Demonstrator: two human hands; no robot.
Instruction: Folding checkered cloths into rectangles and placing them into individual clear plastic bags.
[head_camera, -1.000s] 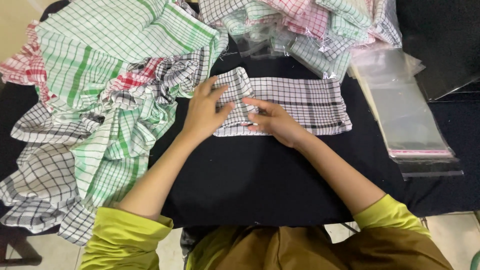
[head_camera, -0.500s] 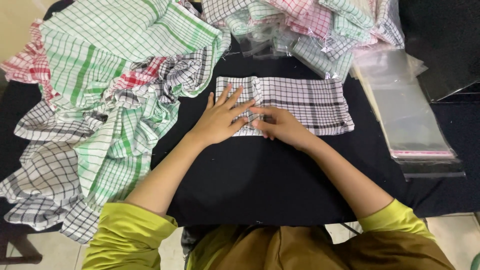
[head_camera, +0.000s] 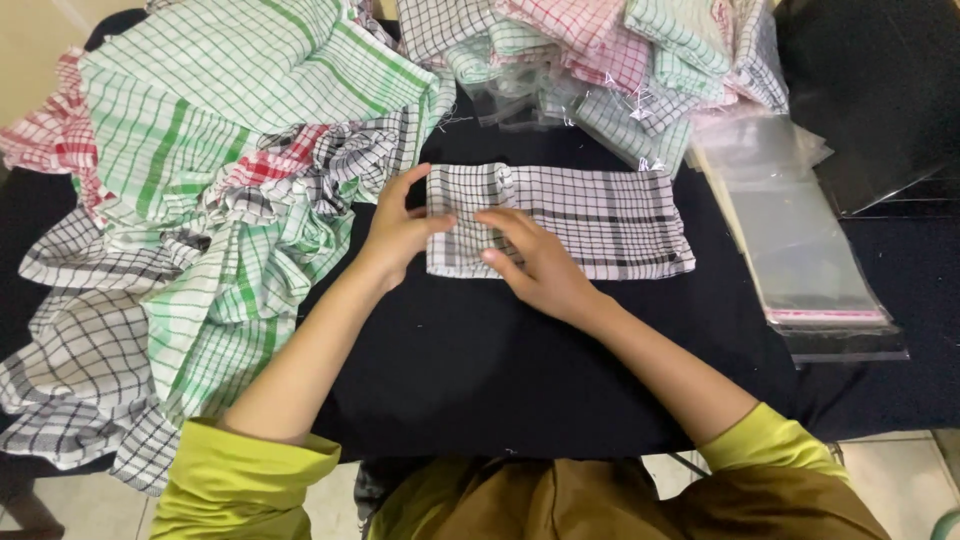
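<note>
While its long axis runs left-right, both hands (head_camera: 400, 230) (head_camera: 535, 265) press flat, fingers apart, on the folded checked cloth (head_camera: 590, 220).

Both hands, left hand (head_camera: 395, 232) and right hand (head_camera: 535, 262), press a folded black-checked cloth (head_camera: 600, 220) flat on the black desk (head_camera: 480, 370)
</note>
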